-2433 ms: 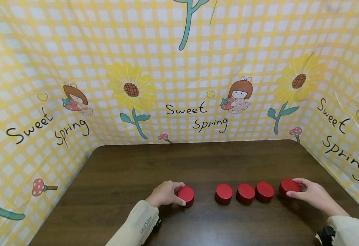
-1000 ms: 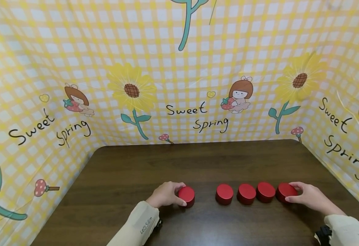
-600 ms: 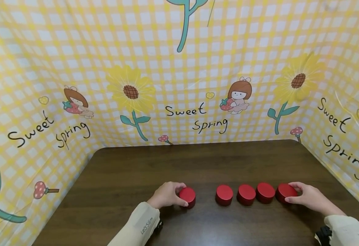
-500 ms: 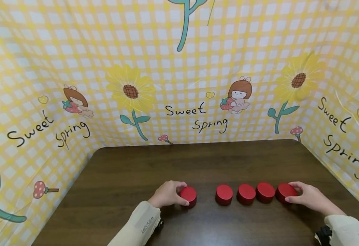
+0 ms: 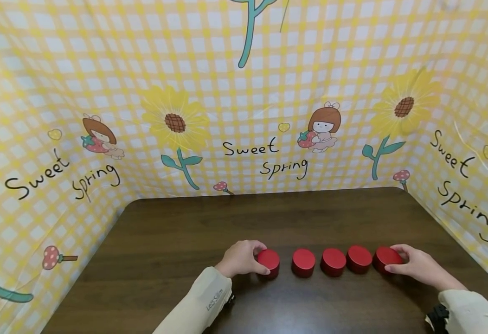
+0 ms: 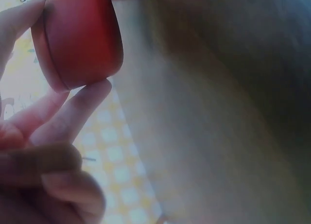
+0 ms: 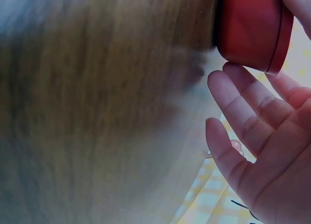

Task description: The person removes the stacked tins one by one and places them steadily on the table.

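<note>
My left hand (image 5: 244, 257) holds the leftmost small round red tin (image 5: 268, 263) between thumb and fingers. In the left wrist view, the thumb and fingertips pinch this tin (image 6: 82, 39), and a lid seam runs round it. Three more red tins, the left one (image 5: 303, 263), the middle one (image 5: 333, 262) and the right one (image 5: 358, 259), stand in a row on the table. At the row's right end, my right hand (image 5: 421, 264) grips another red tin (image 5: 386, 259). Thumb and fingertips hold that tin (image 7: 250, 29) in the right wrist view, while the lower fingers extend away from it.
The dark wood table (image 5: 210, 222) has rounded far corners. A yellow checked cloth (image 5: 244, 106) with flowers and lettering hangs behind it and along both sides. A narrow gap separates the left-held tin from the one beside it.
My left hand has slid its tin rightward, narrowing the gap to the row. Earlier, the right hand brought its tin left, close against the row's end, and has stayed there since.
</note>
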Demonstrator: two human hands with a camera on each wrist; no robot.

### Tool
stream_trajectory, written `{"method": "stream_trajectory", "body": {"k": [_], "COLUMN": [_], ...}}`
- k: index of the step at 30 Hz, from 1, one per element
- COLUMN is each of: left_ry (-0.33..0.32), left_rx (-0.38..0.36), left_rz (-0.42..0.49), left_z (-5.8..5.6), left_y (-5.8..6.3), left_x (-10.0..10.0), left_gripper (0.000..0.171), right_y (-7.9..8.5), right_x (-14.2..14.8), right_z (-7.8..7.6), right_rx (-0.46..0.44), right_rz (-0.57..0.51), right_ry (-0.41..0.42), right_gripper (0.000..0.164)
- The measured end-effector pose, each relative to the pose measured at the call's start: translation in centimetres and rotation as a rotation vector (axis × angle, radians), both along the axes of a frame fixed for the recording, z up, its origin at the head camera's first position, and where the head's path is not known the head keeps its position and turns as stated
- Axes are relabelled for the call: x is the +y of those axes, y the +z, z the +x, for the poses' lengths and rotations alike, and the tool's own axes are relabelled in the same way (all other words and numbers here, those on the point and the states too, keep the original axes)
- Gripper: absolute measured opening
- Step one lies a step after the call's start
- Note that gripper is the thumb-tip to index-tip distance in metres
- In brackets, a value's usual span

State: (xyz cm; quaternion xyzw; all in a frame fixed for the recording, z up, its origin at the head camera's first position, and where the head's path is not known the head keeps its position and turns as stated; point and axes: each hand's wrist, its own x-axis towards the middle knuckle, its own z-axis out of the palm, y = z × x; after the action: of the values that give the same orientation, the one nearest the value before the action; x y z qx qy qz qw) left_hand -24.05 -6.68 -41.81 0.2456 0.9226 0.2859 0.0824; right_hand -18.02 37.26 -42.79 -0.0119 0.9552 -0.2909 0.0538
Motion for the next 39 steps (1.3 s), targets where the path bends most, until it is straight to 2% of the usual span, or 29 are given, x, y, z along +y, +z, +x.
{"method": "stream_trajectory", "body": {"k": [4, 14, 23, 33, 39], "left_ry": [0.015, -0.006, -0.017, -0.009, -0.016], "left_rx": [-0.003, 0.014, 0.002, -0.019, -0.057], "left_rz": [-0.014, -0.040, -0.051, -0.056, -0.059], "left_z": [0.2, 0.1, 0.1, 0.2, 0.2], "left_y": [0.2, 0.2, -0.2, 0.2, 0.3], "left_x": [0.6, 1.7, 1.8, 1.9, 1.4], "left_gripper": [0.049, 0.049, 0.050, 0.050, 0.064], "right_y": [-0.2, -0.2, -0.2, 0.0, -0.2], "right_x": [-0.2, 0.0, -0.2, -0.1, 0.2], "right_z": [-0.1, 0.1, -0.1, -0.3, -0.2], "right_rx": [-0.001, -0.015, -0.012, -0.009, -0.006], "right_rz": [-0.012, -0.010, -0.031, -0.039, -0.029], "right_ry": [0.004, -0.005, -0.009, -0.006, -0.002], "right_gripper": [0.069, 0.069, 0.069, 0.070, 0.069]}}
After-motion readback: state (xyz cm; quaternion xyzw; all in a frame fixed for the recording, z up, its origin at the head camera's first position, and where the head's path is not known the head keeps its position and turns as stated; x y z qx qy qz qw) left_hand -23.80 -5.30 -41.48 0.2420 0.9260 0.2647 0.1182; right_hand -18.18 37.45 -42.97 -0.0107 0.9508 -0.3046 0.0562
